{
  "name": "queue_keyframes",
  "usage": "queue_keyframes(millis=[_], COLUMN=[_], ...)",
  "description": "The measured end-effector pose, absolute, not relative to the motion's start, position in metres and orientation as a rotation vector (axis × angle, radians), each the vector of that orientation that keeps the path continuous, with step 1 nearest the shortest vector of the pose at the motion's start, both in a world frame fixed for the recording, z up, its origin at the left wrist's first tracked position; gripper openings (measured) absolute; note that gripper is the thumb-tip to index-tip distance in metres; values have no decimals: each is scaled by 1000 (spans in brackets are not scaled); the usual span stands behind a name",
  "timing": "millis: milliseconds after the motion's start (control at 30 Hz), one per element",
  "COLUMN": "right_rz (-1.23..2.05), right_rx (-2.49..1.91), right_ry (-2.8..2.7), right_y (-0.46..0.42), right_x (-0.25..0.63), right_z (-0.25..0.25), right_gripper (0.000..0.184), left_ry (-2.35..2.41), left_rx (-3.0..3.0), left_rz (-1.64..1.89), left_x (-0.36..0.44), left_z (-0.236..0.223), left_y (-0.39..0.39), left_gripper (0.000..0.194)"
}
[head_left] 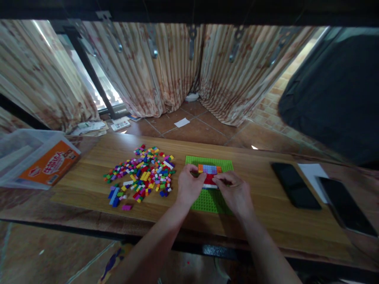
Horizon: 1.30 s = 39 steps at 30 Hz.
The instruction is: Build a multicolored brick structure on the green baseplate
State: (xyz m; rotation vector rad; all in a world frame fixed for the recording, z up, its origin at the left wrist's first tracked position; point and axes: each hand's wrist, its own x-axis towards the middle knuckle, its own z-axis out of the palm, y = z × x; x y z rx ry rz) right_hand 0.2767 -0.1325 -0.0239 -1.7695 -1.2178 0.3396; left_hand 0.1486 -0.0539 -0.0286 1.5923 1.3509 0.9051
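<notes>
A green studded baseplate [204, 204] lies on the wooden board, carrying a small build of toy bricks [209, 169]. Orange and light blue bricks form its far row, red bricks [209, 179] its middle, and a white strip shows along the near side. My left hand [191, 185] grips the build from the left, thumb on the red bricks. From the right, my right hand [235, 191] pinches at the red part's edge with thumb and forefinger. The fingertips hide whether a separate small brick is between them.
Loose toy bricks [145, 173] lie in a wide heap left of the baseplate. Beyond them stands a clear plastic box [32, 136] with an orange label. Two dark phones [296, 185] and a white paper [314, 177] are at the right. Curtains hang behind the board.
</notes>
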Motion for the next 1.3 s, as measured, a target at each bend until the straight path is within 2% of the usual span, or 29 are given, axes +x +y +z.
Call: queue_keyframes(millis=[167, 300, 600, 800, 933, 1067, 1300], right_rz=[216, 278, 486, 483, 493, 507, 466], right_rx=[-1889, -1957, -1919, -2100, -2160, -2132, -2116], right_ry=[-1035, -1072, -1023, -1000, -1038, -1052, -1078], right_y=[-131, -126, -124, -126, -127, -127, -129], right_x=[283, 288, 286, 289, 291, 293, 295], right_z=[-29, -40, -39, -37, -38, -39, -39], right_gripper=[41, 54, 53, 56, 59, 61, 53], left_ry=[1327, 1331, 1339, 1329, 1548, 1818, 1928], left_rx=[1546, 1530, 1542, 1722, 2017, 2188, 2227], left_rz=[881, 858, 822, 790, 814, 663, 466], left_x=[149, 149, 147, 137, 108, 84, 77], left_z=[-27, -25, -24, -15, -8, -6, -5], left_y=[-55, -55, -57, -54, -35, -19, -20], left_gripper=[14, 14, 17, 26, 34, 43, 38])
